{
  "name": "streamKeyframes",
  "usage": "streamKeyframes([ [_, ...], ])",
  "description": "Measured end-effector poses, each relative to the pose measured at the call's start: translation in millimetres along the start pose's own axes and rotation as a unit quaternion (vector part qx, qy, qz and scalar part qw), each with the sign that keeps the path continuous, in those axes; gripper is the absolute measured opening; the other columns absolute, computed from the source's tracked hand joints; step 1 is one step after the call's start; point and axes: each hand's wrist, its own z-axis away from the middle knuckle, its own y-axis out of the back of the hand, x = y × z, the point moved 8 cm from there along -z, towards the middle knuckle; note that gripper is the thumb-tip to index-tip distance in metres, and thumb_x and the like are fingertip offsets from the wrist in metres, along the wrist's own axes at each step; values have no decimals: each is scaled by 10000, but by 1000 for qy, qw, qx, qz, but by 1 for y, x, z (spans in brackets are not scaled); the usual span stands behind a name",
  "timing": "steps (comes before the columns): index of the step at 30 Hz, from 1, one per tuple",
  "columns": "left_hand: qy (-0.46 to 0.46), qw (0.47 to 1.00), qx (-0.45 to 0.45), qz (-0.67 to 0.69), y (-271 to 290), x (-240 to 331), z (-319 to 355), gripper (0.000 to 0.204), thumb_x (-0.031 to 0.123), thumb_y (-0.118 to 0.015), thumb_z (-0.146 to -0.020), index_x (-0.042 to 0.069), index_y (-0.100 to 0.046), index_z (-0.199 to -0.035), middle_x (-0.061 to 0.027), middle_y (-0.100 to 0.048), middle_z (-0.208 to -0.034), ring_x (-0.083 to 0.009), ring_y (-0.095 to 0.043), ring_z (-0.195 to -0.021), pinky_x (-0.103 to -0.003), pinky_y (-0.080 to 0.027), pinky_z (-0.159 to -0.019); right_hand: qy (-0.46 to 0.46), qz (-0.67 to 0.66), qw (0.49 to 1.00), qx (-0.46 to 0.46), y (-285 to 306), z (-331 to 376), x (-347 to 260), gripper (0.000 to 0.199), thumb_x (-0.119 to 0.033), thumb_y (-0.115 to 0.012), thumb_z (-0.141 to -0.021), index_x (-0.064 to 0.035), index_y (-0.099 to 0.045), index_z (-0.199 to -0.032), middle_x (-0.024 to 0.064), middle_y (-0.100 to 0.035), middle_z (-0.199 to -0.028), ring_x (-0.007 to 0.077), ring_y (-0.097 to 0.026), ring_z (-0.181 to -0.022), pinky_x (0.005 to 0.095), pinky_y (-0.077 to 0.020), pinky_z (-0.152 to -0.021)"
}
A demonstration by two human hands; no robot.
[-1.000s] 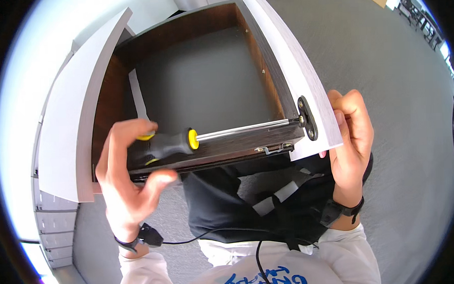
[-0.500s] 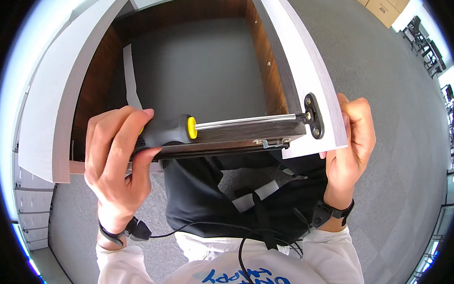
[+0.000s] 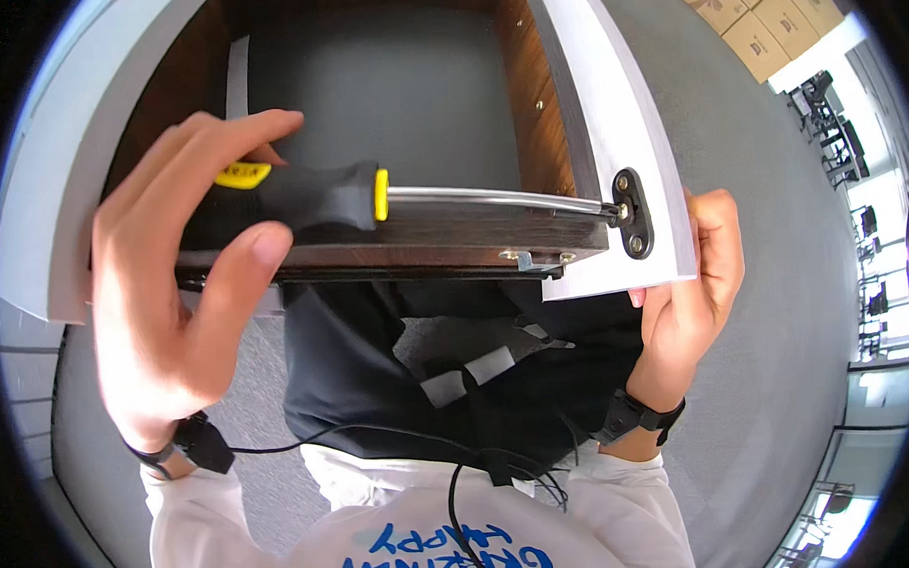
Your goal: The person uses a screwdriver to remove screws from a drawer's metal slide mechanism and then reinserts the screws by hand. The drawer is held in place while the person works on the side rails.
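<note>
Screwdriver meets black fitting

The screwdriver has a thick dark handle with yellow accents, a yellow collar and a straight silvery shaft with a darker tip. It runs left to right just above the near wall of the dark wooden drawer, its tip at the fitting's middle. The fitting, a rounded oblong with a screw near either end, sits on the face of a pale wood-grained panel along the drawer's right side.

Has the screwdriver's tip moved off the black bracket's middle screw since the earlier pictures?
No. Judged against the black bracket on the white panel, the screwdriver's tip shows no clear shift either way, staying at the middle screw.
</note>
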Motion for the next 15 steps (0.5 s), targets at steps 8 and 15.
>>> streamKeyframes([
  [8, 125, 985, -7, 118, -8, -16, 2, 369, 340, -572, -937, 60, -654, -1164, -108, -625, -1050, -211, -595, -922, -280, -434, -816, -1, 11, 1000, 20, 4, 3, -4, 180, -79, -449, -1059, -21, -494, -894, 36, -563, -721, 13, -407, -495, 177, -295, -434],
  [15, 92, 994, -29, 57, -7, -12, 3, 328, 285, -567, -968, 65, -663, -1192, -120, -648, -1120, -244, -622, -1022, -312, -456, -955, 5, 9, 1000, 8, 3, 0, -5, 191, -105, -480, -1053, -22, -499, -883, 20, -555, -725, 11, -398, -508, 178, -290, -450],
])
